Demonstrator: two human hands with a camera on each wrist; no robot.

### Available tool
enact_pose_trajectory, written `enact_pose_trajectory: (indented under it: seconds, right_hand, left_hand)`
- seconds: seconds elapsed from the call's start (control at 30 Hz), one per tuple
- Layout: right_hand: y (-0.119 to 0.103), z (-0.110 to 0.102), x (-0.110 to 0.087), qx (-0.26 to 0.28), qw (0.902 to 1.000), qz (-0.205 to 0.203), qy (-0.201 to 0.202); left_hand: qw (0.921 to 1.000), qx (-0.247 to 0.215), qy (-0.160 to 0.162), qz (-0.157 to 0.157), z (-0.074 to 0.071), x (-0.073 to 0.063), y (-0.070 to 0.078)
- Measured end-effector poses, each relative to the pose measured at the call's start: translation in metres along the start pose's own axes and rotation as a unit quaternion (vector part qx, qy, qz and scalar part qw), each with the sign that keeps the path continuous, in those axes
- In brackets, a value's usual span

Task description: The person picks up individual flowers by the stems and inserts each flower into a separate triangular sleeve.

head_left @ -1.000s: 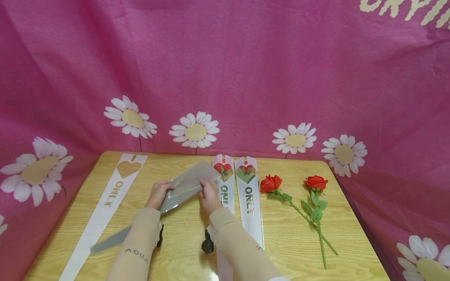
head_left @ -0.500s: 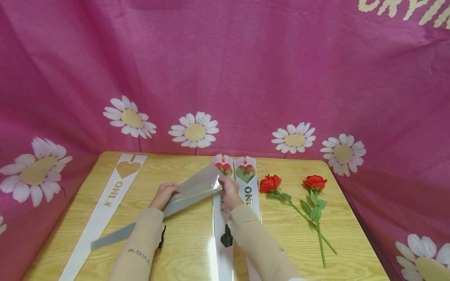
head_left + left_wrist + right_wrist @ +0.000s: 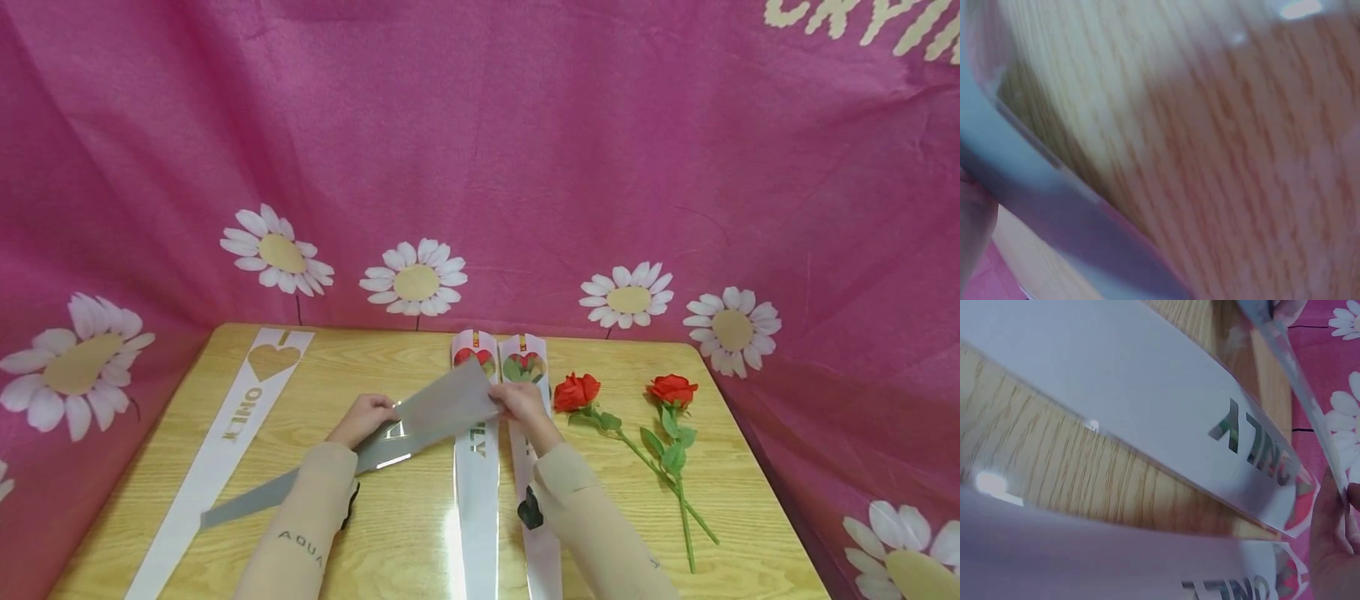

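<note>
A long, tapered plastic flower sleeve (image 3: 442, 412), grey and see-through, slants over the table between both hands. My left hand (image 3: 366, 419) grips its upper edge midway along. With thumb and fingers, my right hand (image 3: 525, 406) pinches a corner of the wide end. The narrow tail passes behind the left forearm and overlaps a white ONLY sleeve (image 3: 217, 442) at left. In the left wrist view the held sleeve (image 3: 1066, 212) crosses the lower left, a bit of hand (image 3: 975, 231) beside it. In the right wrist view the right hand (image 3: 1332, 556) holds the sleeve's edge.
Two white ONLY sleeves with roses showing in their heart windows, one in the middle (image 3: 476, 492) and one under the right forearm (image 3: 542, 542), lie side by side. Two red roses, one (image 3: 577, 392) left of the other (image 3: 672, 389), have crossed stems. A pink curtain (image 3: 480, 167) surrounds the table.
My right hand has moved right along the sleeve, from its lower edge to the corner of the wide end. The left hand and the sleeve have shifted slightly right.
</note>
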State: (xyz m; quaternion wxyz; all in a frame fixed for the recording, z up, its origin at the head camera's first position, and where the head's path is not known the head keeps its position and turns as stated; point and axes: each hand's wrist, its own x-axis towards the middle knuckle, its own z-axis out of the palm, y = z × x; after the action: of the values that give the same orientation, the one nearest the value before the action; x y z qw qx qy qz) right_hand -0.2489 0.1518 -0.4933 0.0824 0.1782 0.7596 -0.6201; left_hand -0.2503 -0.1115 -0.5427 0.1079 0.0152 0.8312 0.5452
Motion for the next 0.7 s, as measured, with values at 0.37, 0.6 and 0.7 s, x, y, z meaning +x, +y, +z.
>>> enact_pose_trajectory:
  seconds: [0.37,0.6,0.7]
  right_hand:
    - [-0.003,-0.013,-0.02,-0.11,0.993,-0.042,-0.009]
    - [-0.005,-0.014,-0.025,-0.122,0.9909,-0.057,-0.011]
    - [-0.007,-0.014,-0.028,-0.114,0.9915,-0.062,-0.011]
  left_hand:
    - [0.9963,0.037,-0.031,0.071,0.006,0.001,0.0]
    - [0.9912,0.108,-0.013,0.075,0.014,-0.002,0.012]
    - [0.9891,0.124,-0.002,0.079,0.018,0.002,0.016]
